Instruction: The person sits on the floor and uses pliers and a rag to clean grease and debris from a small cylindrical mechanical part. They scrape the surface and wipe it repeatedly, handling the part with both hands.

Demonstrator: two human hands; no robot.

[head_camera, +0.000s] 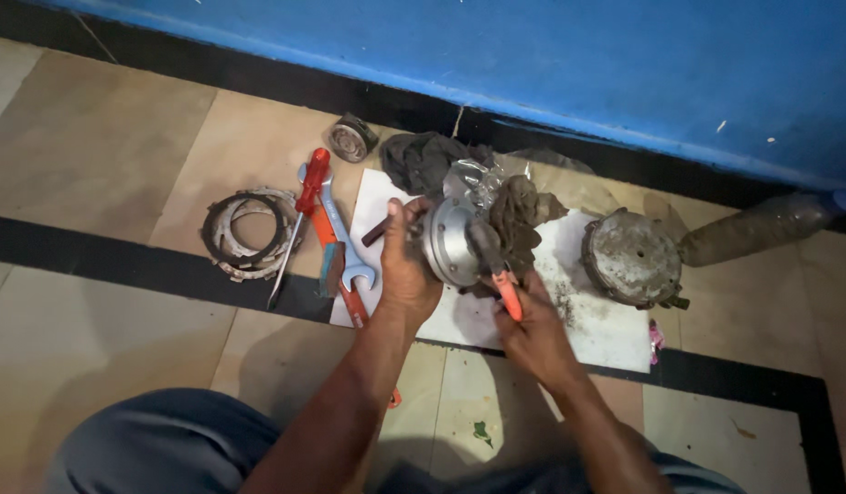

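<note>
Over paper, hands (406, 265) grip hub (450, 242).

The pliers (496, 270) tip is hidden behind the round metal part (448, 242).

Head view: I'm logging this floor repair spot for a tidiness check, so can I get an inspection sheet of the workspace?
Surface: tiled floor with a black stripe; a dirty white sheet lies under the work.
Job's things: round silver metal part, steadied by the left hand; orange-handled pliers in the right hand, tip against the part.
Clutter: stack of ring plates, red-handled screwdriver, spanner, dark rags, grimy round housing, small round part, plastic bottle.
Grippers: both hands busy, bare.
Cables: nothing seen.
Surroundings: blue wall with a black base.
</note>
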